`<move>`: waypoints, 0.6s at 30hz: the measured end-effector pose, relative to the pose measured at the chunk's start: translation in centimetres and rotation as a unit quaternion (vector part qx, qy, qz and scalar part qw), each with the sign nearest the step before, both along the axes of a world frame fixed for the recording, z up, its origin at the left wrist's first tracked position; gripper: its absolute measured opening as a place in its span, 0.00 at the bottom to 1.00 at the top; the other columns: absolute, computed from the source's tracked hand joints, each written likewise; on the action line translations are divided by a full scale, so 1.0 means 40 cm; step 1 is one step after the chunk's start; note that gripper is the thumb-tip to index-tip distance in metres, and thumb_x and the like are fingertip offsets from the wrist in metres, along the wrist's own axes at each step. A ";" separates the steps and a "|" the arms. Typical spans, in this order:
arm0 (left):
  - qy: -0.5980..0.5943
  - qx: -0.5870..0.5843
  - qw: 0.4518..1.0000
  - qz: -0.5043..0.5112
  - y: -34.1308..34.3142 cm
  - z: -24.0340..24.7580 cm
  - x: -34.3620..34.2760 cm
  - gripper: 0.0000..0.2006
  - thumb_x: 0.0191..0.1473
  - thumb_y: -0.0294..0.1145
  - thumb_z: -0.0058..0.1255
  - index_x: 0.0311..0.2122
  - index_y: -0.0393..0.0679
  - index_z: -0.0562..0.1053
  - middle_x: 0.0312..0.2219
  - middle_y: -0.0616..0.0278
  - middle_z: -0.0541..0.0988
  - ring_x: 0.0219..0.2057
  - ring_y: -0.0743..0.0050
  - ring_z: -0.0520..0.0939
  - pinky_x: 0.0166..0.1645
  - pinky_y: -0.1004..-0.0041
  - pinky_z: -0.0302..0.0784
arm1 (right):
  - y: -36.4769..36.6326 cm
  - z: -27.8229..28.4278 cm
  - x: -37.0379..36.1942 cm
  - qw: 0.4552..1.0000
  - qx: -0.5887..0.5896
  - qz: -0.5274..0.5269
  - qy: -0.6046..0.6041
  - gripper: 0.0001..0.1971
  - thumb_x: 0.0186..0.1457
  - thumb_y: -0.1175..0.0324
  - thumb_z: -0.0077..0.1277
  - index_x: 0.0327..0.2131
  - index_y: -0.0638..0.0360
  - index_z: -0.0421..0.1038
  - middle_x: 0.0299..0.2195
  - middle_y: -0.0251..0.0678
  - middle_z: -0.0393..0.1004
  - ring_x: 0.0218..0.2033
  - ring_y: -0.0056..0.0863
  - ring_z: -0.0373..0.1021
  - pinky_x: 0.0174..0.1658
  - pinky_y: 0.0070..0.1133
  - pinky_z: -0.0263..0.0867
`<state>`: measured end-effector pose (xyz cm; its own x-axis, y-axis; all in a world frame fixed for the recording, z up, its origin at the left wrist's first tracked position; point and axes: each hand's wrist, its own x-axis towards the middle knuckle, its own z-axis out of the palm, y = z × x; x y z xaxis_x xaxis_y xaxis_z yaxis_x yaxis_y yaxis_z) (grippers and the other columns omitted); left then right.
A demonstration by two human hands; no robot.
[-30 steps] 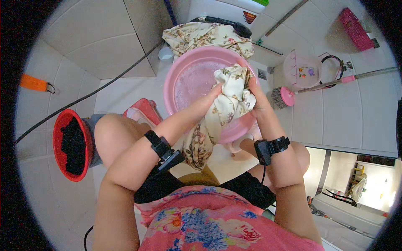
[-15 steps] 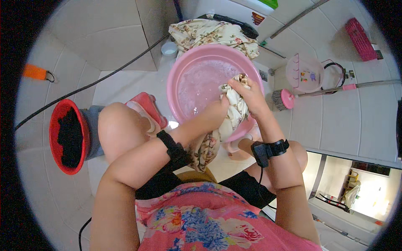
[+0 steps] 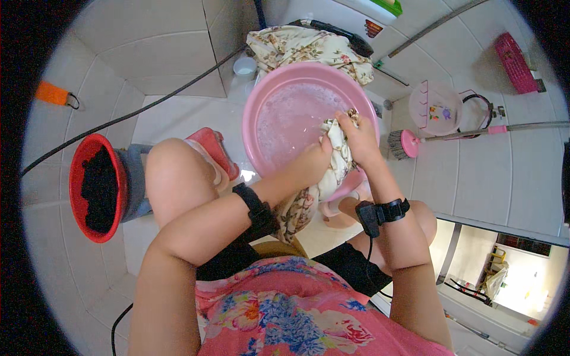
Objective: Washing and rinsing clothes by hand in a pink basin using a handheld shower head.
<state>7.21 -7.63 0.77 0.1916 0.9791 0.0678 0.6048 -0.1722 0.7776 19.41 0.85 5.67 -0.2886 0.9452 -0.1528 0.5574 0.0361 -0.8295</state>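
Note:
A wet, cream floral cloth (image 3: 339, 152) is bunched and twisted between my two hands. My left hand (image 3: 314, 160) is closed round its middle, and my right hand (image 3: 361, 137) grips it higher up, near the right side of the pink basin (image 3: 254, 101). Sudsy water (image 3: 289, 121) fills the basin below. From my left hand the cloth's lower part (image 3: 297, 213) hangs toward me, outside the near rim, partly behind my left forearm. My fingers are curled tight, and some of them are hidden by the folds.
More floral fabric (image 3: 309, 47) lies heaped behind the basin, next to a small white cup (image 3: 244, 66). A red basin (image 3: 123, 196) with dark cloth stands at left, near a red stool (image 3: 214, 155). A dark hose (image 3: 133, 118) crosses the left side. A brush (image 3: 407, 144) leans at right.
Both hands keep their hold on the floral cloth and have shifted only slightly. The whole view has moved a little, so the basin appears slightly farther right.

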 end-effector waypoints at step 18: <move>-0.365 -0.275 0.878 0.146 0.047 0.075 -0.003 0.25 0.61 0.51 0.33 0.49 0.39 0.69 0.36 0.53 0.78 0.37 0.66 0.76 0.45 0.66 0.70 | 0.122 -0.106 0.109 0.994 -0.065 -0.005 0.090 0.21 0.57 0.55 0.46 0.45 0.64 0.69 0.44 0.43 0.72 0.43 0.36 0.70 0.46 0.29 0.64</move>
